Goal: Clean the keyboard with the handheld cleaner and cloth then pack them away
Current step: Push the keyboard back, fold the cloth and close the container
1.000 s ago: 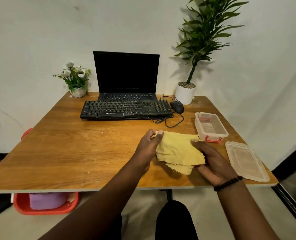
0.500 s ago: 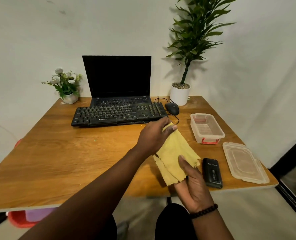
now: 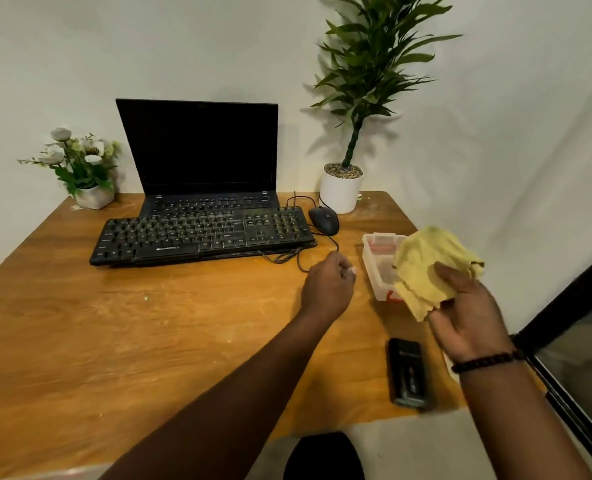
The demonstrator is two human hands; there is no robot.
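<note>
My right hand (image 3: 467, 317) holds the crumpled yellow cloth (image 3: 426, 268) up over the clear plastic container (image 3: 374, 258) at the table's right side. My left hand (image 3: 329, 284) hovers above the table left of the container, fingers loosely curled, holding nothing. The black handheld cleaner (image 3: 408, 372) lies flat near the front right edge, below my right hand. The black keyboard (image 3: 201, 237) sits further back in front of the laptop (image 3: 201, 157). The container's lid is hidden behind my right hand and arm.
A black mouse (image 3: 324, 220) and its cable lie right of the keyboard. A white pot with a tall plant (image 3: 343, 188) stands at the back right, a small flower pot (image 3: 93, 195) at the back left. The wooden table (image 3: 114, 341) ends close on the right.
My left hand has let go of the cloth. My right hand has carried the cloth up and to the right, over the container. The view has shifted left and closer.
</note>
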